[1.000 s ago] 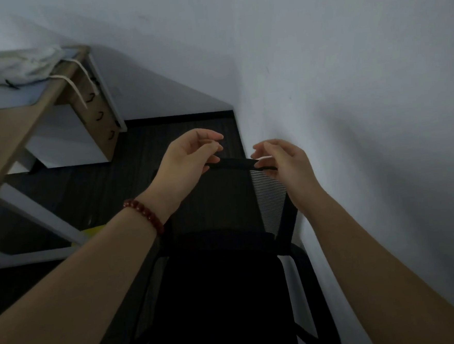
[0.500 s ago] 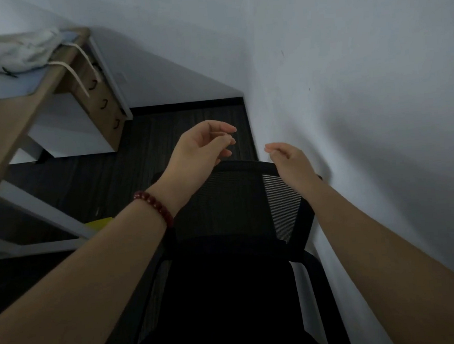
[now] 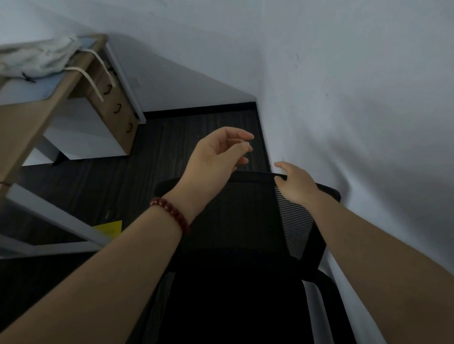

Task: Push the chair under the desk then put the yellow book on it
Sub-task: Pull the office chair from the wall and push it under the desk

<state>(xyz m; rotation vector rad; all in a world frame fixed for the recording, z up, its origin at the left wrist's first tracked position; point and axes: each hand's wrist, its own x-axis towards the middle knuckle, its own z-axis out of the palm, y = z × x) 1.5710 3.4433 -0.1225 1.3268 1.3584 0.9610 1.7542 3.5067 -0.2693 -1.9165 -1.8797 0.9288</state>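
Observation:
A black mesh office chair [image 3: 232,220] stands right below me, its back close against the wall on the right. My left hand [image 3: 216,156] hovers just above the top rail of the chair back, fingers apart and holding nothing. At the rail's right end my right hand [image 3: 294,183] touches the edge with loose fingers and no firm grip. The yellow book [image 3: 109,229] lies on the dark floor to the left of the chair, partly hidden by the desk's white leg. The wooden desk [image 3: 16,132] runs along the left side.
A pale cloth bag [image 3: 32,59] with hanging straps lies on the desk's far end. A wooden drawer unit [image 3: 115,109] stands under that end. The white wall [image 3: 364,108] hems in the chair on the right. Dark floor [image 3: 190,131] stretches between chair and drawers.
Both hands gripped the chair's top rail a second ago, then lifted off it. The left hand now hovers above the rail; the right has come back down to touch its right end.

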